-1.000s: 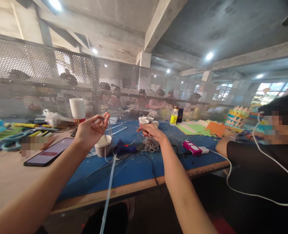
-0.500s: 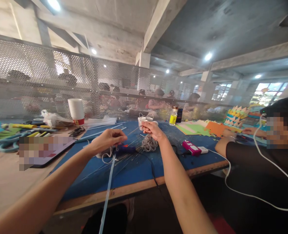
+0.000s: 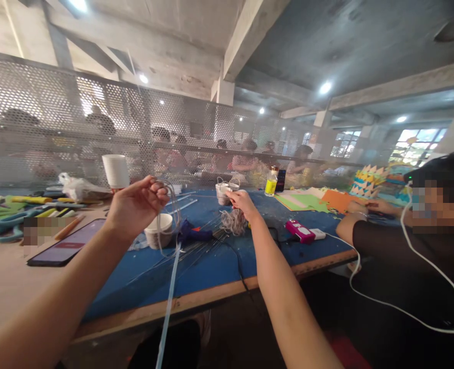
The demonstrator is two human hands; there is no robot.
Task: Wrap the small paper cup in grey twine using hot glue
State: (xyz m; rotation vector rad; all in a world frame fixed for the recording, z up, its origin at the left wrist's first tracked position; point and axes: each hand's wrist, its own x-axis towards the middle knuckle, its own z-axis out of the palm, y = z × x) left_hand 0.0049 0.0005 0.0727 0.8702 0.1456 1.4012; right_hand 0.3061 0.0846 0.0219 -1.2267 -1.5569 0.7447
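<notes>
My left hand is raised, fingers curled around grey cord that hangs in a loop. Below it stands a white paper cup with cord wound round its lower part. My right hand is closed in a pinch beside small cord-wrapped cups; what lies between its fingertips is hard to see. Under that hand sits a loose heap of grey cord. A dark blue glue gun lies between the hands, and a long translucent glue stick runs from it past the table edge.
A phone, scissors and a stack of paper cups are at left. To the right are a yellow-labelled bottle, coloured paper, a magenta device and a white cable near a seated co-worker.
My left hand has risen and moved left, drawing up a loop of cord and uncovering the wrapped cup. My right hand stays near the small cups.
</notes>
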